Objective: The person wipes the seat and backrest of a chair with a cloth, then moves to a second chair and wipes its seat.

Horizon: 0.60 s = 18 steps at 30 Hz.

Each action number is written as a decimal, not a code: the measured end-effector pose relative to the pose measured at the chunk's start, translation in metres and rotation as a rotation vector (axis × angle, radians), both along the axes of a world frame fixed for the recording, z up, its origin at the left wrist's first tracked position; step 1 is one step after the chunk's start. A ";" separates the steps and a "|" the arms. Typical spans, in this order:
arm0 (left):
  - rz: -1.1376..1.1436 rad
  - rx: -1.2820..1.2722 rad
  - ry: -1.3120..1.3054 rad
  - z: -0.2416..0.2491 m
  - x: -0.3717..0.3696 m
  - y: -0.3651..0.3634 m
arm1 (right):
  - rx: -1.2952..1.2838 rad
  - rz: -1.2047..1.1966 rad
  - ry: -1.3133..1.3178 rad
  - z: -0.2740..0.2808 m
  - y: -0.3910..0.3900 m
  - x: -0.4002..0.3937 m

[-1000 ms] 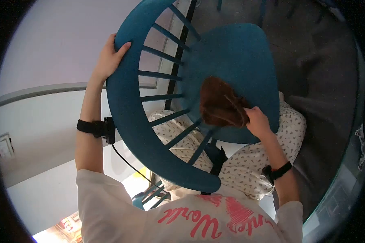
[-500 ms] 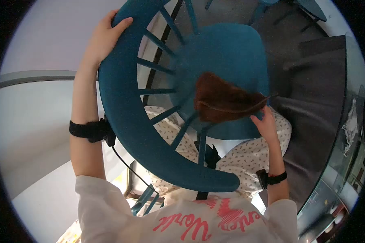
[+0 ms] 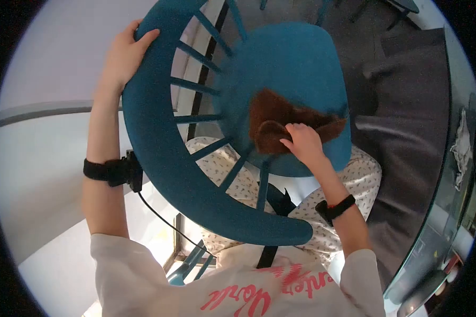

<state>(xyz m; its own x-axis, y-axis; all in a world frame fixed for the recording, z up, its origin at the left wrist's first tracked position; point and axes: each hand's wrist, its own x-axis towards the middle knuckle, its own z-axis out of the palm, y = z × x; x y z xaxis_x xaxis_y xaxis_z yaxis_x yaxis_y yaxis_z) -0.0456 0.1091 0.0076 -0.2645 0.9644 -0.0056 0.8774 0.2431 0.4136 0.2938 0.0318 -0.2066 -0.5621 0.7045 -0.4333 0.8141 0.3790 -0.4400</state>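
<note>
A teal wooden chair (image 3: 152, 142) with a curved top rail and spindles fills the middle of the head view. My left hand (image 3: 126, 55) grips the rail at its upper left, thumb on top and the other fingers partly hidden behind the edge. On the seat (image 3: 296, 58) lies a brown cloth (image 3: 272, 108), crumpled, with a fold raised near its front. My right hand (image 3: 305, 143) is closed on that fold, fingers bent over the cloth. The cloth's right end reaches the seat's right edge.
Dark grey draped fabric (image 3: 407, 137) hangs to the right, below a glass-topped edge (image 3: 444, 158) with a crumpled white tissue (image 3: 461, 150). A pale wall (image 3: 53, 68) stands at the left. A black cable (image 3: 164, 216) runs down from my left armband.
My right hand has moved left, from the cloth's right corner to its middle. The cloth is now bunched and folded. My left hand stays on the rail.
</note>
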 end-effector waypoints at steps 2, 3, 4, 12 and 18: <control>0.002 0.010 -0.016 0.001 -0.004 0.000 | -0.051 -0.051 0.073 0.008 0.007 -0.001; -0.003 0.022 -0.033 0.001 -0.005 -0.001 | -0.101 -0.108 0.143 0.015 0.011 0.001; 0.008 0.033 -0.032 0.003 -0.005 -0.006 | -0.091 -0.096 0.144 0.024 0.016 0.001; -0.047 0.052 0.018 -0.011 -0.007 0.004 | -0.894 -0.920 1.453 0.116 0.052 -0.049; -0.052 0.102 -0.007 -0.013 0.010 -0.004 | -0.956 -0.791 1.444 0.093 0.051 -0.131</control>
